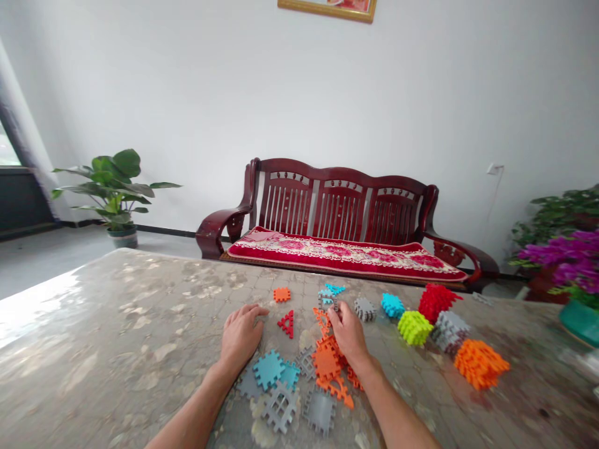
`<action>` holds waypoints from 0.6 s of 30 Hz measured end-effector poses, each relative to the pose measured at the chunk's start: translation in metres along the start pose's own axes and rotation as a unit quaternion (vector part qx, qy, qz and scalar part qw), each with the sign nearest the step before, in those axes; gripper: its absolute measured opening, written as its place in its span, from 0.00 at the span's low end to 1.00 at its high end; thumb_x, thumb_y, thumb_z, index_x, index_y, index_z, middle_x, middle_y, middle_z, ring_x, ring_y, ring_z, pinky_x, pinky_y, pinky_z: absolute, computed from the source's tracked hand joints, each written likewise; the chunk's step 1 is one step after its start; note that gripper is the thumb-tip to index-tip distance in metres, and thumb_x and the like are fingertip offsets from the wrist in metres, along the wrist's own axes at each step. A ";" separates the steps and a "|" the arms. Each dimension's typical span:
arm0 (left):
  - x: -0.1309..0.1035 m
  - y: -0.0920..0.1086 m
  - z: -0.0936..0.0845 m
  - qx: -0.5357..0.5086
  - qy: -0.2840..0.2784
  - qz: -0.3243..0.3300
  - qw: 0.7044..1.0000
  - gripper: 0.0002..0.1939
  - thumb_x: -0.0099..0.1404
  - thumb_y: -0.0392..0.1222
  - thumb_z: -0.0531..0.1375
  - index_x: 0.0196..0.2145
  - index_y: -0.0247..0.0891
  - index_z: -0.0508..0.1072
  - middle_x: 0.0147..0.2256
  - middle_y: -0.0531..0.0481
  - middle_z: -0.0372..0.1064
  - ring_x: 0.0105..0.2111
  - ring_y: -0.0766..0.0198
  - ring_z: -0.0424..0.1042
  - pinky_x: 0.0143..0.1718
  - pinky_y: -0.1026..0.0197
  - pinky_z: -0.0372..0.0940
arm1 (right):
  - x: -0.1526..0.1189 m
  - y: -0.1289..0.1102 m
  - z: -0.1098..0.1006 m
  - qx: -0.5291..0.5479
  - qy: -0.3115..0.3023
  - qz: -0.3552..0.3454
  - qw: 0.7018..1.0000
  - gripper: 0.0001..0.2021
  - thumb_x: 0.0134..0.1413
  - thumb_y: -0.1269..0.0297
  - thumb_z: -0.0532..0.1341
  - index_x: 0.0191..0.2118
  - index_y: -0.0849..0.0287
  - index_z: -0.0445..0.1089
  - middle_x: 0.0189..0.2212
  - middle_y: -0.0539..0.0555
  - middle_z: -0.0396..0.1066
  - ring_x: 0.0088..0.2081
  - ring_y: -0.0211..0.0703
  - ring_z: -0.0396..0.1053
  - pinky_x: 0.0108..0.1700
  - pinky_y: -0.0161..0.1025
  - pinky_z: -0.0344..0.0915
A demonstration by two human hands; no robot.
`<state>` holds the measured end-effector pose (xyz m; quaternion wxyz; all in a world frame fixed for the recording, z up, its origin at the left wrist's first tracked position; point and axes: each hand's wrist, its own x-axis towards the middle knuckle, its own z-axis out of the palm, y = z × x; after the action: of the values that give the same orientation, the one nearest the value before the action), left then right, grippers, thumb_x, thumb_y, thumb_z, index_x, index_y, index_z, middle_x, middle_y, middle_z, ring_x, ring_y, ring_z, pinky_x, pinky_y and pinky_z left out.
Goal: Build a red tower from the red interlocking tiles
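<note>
Grey tile (326,302) lay just forward-left of right hand (349,333), pinched at its fingertips; left hand (241,335) rested apart, loosely open, farther off.

Single head-worn view from above the near table edge (154,299), facing forward and slightly down toward the bench (337,206).
</note>
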<state>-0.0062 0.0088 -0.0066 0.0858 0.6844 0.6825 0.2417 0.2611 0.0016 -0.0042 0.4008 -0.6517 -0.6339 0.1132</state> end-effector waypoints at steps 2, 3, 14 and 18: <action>0.000 0.000 0.000 0.002 0.001 -0.001 1.000 0.21 0.60 0.34 0.52 0.46 0.47 0.78 0.55 0.51 0.72 0.56 0.57 0.67 0.61 0.52 0.55 | 0.000 0.003 -0.001 -0.031 0.003 0.008 0.999 0.14 0.62 0.56 0.50 0.41 0.55 0.70 0.31 0.53 0.77 0.35 0.44 0.73 0.35 0.35 0.60; 0.000 0.000 0.000 0.003 0.002 -0.001 1.000 0.21 0.60 0.34 0.52 0.46 0.47 0.78 0.55 0.51 0.72 0.56 0.57 0.67 0.61 0.52 0.55 | 0.000 0.002 -0.002 -0.049 0.003 0.009 0.999 0.14 0.62 0.57 0.50 0.43 0.55 0.70 0.32 0.53 0.77 0.36 0.44 0.74 0.35 0.35 0.60; 0.001 -0.002 0.001 0.002 0.000 0.001 1.000 0.21 0.59 0.34 0.52 0.45 0.47 0.78 0.55 0.51 0.72 0.56 0.57 0.67 0.61 0.52 0.55 | 0.004 0.006 -0.024 -0.114 -0.005 -0.019 0.993 0.25 0.56 0.74 0.49 0.55 0.50 0.69 0.45 0.50 0.77 0.47 0.41 0.73 0.47 0.34 0.63; 0.000 -0.001 0.001 0.004 0.002 0.003 1.000 0.21 0.60 0.35 0.52 0.45 0.47 0.78 0.55 0.50 0.72 0.56 0.56 0.67 0.60 0.51 0.56 | 0.005 0.020 -0.023 -0.110 0.006 0.026 0.994 0.31 0.53 0.80 0.46 0.62 0.56 0.63 0.50 0.54 0.75 0.51 0.41 0.72 0.51 0.36 0.63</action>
<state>-0.0068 0.0091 -0.0085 0.0810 0.6862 0.6815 0.2410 0.2917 0.0000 -0.0012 0.3270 -0.7091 -0.6227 0.0494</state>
